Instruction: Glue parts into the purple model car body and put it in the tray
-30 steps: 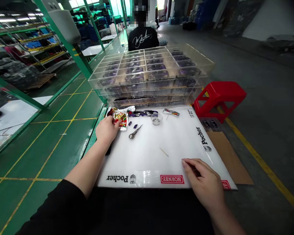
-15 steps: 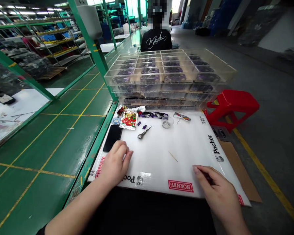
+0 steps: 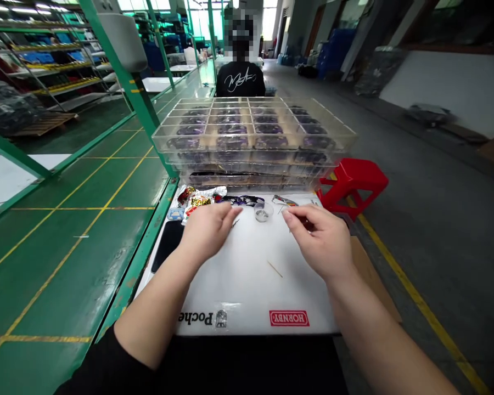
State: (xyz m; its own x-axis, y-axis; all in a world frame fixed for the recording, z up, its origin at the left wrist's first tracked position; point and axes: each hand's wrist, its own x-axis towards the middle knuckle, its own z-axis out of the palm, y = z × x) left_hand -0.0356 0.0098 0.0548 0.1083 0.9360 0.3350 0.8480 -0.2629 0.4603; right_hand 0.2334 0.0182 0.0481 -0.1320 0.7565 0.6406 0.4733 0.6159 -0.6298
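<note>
From the head camera, the left hand point(image 3: 208, 233) rests palm-down with its fingers loosely curled, just beside a strip of purple parts point(image 3: 239, 201); whether it has hold of anything is hidden. The right hand point(image 3: 319, 237) hovers with thumb and forefinger drawn close, near a small clear dish point(image 3: 262, 213); I cannot tell if it pinches something thin. Both are over a white Hornby mat point(image 3: 251, 291), with a foil packet point(image 3: 198, 201), a black phone point(image 3: 167, 246) and a wooden toothpick point(image 3: 274, 269) on it. Stacked clear compartment trays point(image 3: 251, 134) stand beyond, holding purple items, with a red plastic stool point(image 3: 352, 184) to the right and a seated co-worker point(image 3: 240, 79) farther on.
</note>
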